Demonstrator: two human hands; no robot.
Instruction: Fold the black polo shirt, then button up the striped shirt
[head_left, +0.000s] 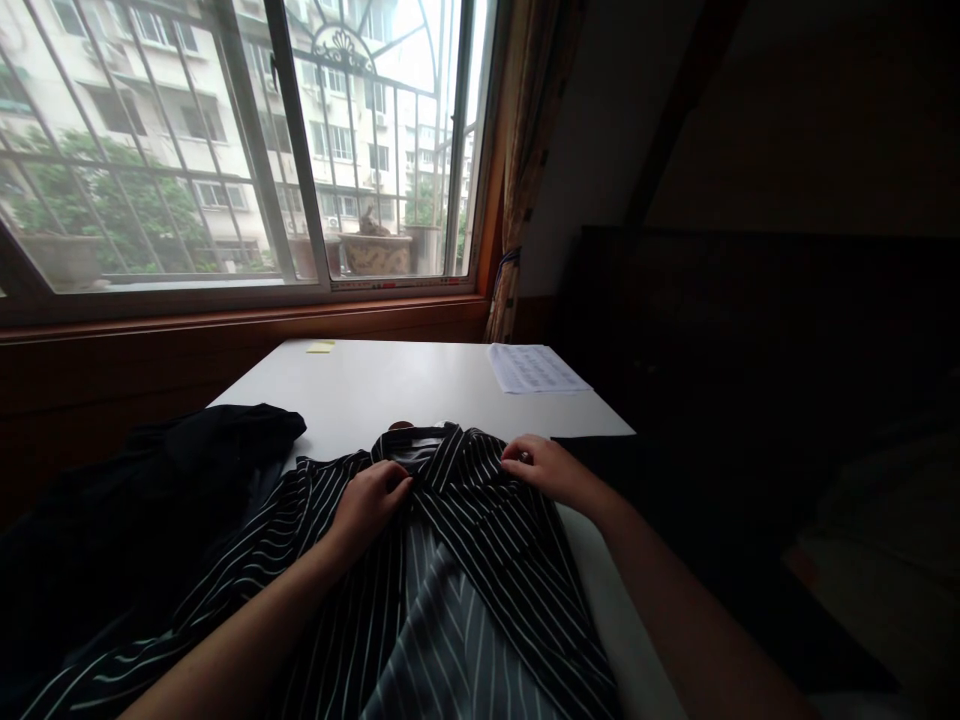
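A black shirt with thin white stripes [495, 530] lies spread on a white table [390, 380], its collar toward the window. The front hangs apart and shows the greyer inside of the cloth. My left hand [370, 497] is closed on the shirt front just below the collar, thumb and fingers together. At the shoulder on the right, my right hand [546, 468] pinches the striped fabric with bent fingers. One sleeve runs down to the lower left under my left forearm. Part of a brown round thing [400, 425] shows behind the collar; the rest is hidden.
Dark clothing [187, 450] is heaped on the left, over the table's edge. Dark cloth [660, 490] lies at the right, mostly in shadow. Printed sheets [536, 370] and a yellow sticky note [321, 347] are at the far side. Beyond stand a barred window [382, 150] and a tied curtain [511, 220].
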